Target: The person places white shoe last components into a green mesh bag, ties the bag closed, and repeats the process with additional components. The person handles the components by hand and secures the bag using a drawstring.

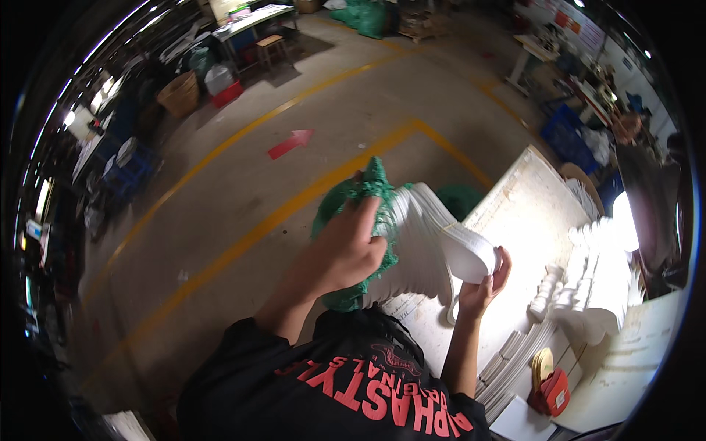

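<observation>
White, sole-shaped flat pieces (412,259) stand packed in a curved row, reaching from the ragged-edged green woven sack (340,300) toward the pale, flat-topped table (531,198). The person's left hand (354,246) is clenched on the sack's frayed edge, its fingertips mostly hidden. The right hand (485,288) grasps the rounded end of the row, fingers curled around its outer side. Farther right on the table lie more white, curved pieces (581,275); whether the held row touches the tabletop cannot be told.
</observation>
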A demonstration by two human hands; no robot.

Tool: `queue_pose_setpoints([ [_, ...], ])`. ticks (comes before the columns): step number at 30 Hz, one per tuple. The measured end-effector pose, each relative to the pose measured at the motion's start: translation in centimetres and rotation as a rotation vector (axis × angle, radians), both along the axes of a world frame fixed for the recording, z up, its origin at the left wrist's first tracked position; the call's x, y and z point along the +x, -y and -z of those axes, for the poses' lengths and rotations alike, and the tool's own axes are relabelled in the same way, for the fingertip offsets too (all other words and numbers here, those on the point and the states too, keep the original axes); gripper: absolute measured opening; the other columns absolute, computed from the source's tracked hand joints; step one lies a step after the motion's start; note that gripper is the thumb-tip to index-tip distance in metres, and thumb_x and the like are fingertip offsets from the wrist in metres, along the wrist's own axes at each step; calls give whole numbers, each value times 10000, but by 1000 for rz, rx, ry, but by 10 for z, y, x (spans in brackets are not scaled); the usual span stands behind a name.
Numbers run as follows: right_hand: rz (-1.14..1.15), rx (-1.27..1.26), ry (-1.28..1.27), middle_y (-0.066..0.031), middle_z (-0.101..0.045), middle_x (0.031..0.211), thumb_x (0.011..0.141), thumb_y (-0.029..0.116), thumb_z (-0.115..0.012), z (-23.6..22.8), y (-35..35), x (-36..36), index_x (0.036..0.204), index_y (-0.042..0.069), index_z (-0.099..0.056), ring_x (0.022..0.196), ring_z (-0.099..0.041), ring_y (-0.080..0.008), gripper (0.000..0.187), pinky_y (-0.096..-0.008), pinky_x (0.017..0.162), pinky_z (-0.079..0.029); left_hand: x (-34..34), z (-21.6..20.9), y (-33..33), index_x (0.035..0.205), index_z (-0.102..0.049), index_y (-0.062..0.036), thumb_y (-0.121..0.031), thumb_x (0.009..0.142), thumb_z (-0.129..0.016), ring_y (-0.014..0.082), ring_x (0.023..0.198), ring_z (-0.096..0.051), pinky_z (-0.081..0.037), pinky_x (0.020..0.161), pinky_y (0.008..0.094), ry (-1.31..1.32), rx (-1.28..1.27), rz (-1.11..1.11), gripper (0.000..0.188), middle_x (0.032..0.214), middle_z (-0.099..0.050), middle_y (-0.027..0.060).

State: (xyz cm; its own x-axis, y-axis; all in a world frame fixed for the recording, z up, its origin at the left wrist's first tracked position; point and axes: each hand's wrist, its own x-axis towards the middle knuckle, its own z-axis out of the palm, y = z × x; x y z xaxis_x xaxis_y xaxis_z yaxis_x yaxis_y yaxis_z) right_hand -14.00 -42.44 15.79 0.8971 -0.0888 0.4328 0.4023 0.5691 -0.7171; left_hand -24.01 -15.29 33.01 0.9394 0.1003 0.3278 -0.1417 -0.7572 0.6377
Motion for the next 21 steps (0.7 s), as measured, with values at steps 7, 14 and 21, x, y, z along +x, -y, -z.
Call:
queue_pose_setpoints([
  [7,-79,64,-158,-169,-524,1395,912,303,-707,24,0,-9,1483,-30,-424,1265,-574,-304,719,-436,1075,-490,13,-4,-2,1356,-388,85,-44,864,-563,629,1087,-550,-493,976,561,0,-30,12,538,1399,-368,520],
  [14,-83,33,-76,-199,-538,1381,897,334,-736,16,15,-7,1506,-32,-395,1263,-583,-335,789,-498,1088,-487,23,-19,1,1223,-501,80,-55,861,-554,522,941,-620,-490,816,535,-179,-102,120,390,1025,-647,341],
  [21,-390,-376,63,-224,-631,1259,818,200,-764,-22,21,-22,1289,-59,-567,1249,-595,-338,572,-475,1107,-450,26,-2,58,1243,-527,84,-44,857,-536,522,978,-634,-504,831,552,-276,-127,345,407,1065,-643,364],
])
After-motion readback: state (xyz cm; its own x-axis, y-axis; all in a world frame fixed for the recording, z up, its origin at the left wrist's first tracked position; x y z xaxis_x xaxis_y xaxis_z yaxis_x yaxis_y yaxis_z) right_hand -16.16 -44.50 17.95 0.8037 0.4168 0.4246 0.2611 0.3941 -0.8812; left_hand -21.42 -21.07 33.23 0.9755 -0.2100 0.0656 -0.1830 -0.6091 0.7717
